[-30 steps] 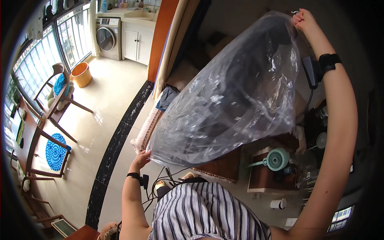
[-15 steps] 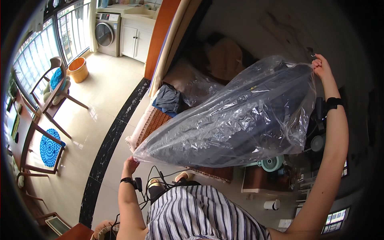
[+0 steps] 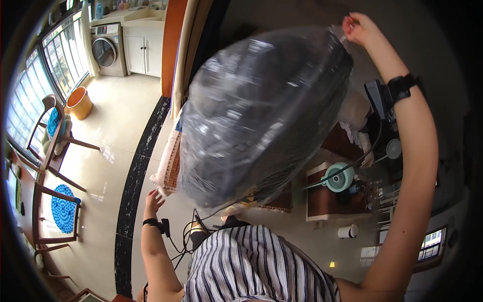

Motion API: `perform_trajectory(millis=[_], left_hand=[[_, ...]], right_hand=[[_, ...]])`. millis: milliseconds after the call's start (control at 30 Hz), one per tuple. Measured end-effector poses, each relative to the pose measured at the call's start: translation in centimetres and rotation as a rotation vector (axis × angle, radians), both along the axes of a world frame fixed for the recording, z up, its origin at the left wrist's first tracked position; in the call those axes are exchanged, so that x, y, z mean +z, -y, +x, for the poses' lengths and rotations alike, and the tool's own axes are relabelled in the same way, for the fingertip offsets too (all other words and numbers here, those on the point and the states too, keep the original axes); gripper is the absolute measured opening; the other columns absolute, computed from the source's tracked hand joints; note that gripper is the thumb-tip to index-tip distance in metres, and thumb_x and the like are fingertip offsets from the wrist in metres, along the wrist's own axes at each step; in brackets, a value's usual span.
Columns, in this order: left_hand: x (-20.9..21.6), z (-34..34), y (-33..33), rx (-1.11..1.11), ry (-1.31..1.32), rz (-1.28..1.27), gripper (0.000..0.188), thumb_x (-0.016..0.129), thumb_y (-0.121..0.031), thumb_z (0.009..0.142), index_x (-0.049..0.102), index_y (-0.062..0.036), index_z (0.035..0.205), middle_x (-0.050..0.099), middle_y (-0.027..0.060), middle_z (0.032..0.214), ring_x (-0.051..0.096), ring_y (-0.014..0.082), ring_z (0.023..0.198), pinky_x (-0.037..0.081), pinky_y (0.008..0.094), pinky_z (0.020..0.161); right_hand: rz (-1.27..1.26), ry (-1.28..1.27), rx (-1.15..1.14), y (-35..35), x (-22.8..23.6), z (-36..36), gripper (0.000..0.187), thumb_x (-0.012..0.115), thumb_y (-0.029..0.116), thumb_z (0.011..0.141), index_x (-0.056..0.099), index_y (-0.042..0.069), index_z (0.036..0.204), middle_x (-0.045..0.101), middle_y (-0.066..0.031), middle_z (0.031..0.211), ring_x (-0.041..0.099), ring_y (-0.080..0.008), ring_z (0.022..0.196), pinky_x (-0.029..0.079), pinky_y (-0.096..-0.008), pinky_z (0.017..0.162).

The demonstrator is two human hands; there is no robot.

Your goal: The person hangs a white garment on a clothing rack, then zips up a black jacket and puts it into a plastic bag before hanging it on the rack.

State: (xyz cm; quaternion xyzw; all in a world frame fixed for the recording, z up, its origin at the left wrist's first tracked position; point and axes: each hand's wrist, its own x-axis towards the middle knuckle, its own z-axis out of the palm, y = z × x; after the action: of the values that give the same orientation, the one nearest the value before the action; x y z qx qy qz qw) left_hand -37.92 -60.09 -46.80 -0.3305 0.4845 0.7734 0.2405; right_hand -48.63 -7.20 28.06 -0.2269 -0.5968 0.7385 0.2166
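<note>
A large clear plastic bag (image 3: pixel 261 116) hangs puffed out in front of me, smeared by motion, with dark grey showing through it. I cannot tell whether the dark part lies inside the bag or behind it. Raised high at the upper right, my right hand (image 3: pixel 355 29) is closed on the bag's upper right corner. My left hand (image 3: pixel 153 200) is low at the left, its fingers apart and empty, beside the bag's lower left edge and next to the corner of the bed mat (image 3: pixel 171 166).
A dark curtained bed stands behind the bag. To the right are a green fan (image 3: pixel 337 177) and a white cylindrical bin (image 3: pixel 347 231). Cables (image 3: pixel 188 234) run by my feet. Wooden chairs (image 3: pixel 53 136), an orange bucket (image 3: pixel 79 102) and a washing machine (image 3: pixel 107 50) stand at the left.
My left hand has let go of the bag's lower left end. My right hand has moved up and left, and the bag has swung up and bulged rounder.
</note>
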Motion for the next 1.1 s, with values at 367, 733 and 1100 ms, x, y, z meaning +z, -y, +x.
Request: perform_trajectory(millis=[367, 733, 1100], left_hand=[[4.5, 3.5, -9.0, -0.743, -0.004, 0.258, 0.049, 0.057, -0.035, 0.085, 0.041, -0.0121, 0.126, 0.054, 0.0045, 0.119, 0.053, 0.0218, 0.107, 0.043, 0.0383, 0.085], [8.3, -2.5, -13.0, -0.691, -0.141, 0.342, 0.06, 0.06, -0.04, 0.082, 0.036, -0.0133, 0.13, 0.043, 0.0101, 0.129, 0.049, 0.0284, 0.112, 0.038, 0.0426, 0.09], [-1.2, -3.9, -12.4, -0.071, -0.207, 0.432, 0.016, 0.062, -0.022, 0.082, 0.055, -0.0075, 0.086, 0.057, 0.0035, 0.073, 0.058, 0.0164, 0.066, 0.051, 0.033, 0.058]], right_hand=[[0.268, -0.169, -0.147, 14.6, 4.8, -0.8, 0.019, 0.058, 0.017, 0.075, 0.044, 0.009, 0.085, 0.048, -0.0053, 0.072, 0.049, -0.0154, 0.061, 0.043, -0.0265, 0.053], [0.214, -0.254, 0.001, 19.7, 8.0, 0.4, 0.021, 0.058, 0.007, 0.072, 0.043, 0.01, 0.087, 0.043, -0.0047, 0.072, 0.047, -0.0142, 0.062, 0.04, -0.0252, 0.053], [0.202, -0.265, -0.032, 8.0, 14.1, 0.9, 0.018, 0.063, 0.009, 0.075, 0.045, 0.008, 0.076, 0.042, -0.0011, 0.062, 0.041, -0.0122, 0.052, 0.034, -0.0256, 0.048]])
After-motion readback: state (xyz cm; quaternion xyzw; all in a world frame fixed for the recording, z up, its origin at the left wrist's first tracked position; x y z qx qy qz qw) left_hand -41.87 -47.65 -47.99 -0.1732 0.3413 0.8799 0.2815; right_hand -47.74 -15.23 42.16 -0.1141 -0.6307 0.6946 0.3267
